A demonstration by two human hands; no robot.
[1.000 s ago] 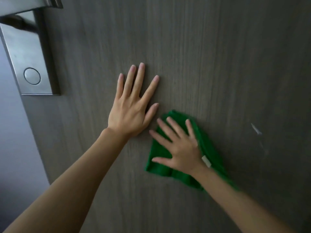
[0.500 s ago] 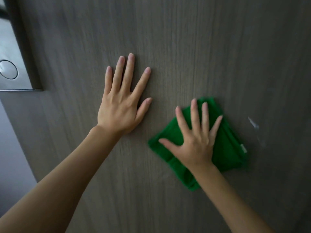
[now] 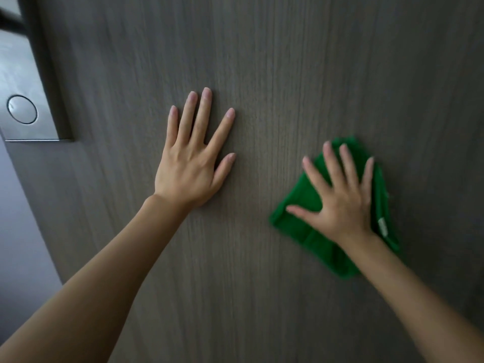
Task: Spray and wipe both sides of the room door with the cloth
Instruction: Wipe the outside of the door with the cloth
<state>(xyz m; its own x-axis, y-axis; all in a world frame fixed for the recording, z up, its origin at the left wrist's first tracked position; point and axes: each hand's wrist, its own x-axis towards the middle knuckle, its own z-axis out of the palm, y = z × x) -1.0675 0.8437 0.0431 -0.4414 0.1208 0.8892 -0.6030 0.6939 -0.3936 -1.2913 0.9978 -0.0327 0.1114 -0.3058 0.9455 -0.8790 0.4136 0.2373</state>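
A dark grey-brown wood-grain door [image 3: 288,61] fills the view. My left hand [image 3: 193,158] lies flat on it near the middle, fingers spread and straight. To its right, my right hand [image 3: 337,197] presses a folded green cloth [image 3: 301,203] against the door with straight, spread fingers. The cloth shows around and below the hand, with a small white tag at its right edge. No spray bottle is in view.
A brushed metal lock plate [image 3: 26,100] with a round button sits at the door's left edge, its handle cut off at the top left. A pale wall [image 3: 18,244] shows beyond the door's left edge.
My right hand has slid the green cloth to the right across the door, away from my left hand. My left hand stays flat in place. The view has shifted slightly.
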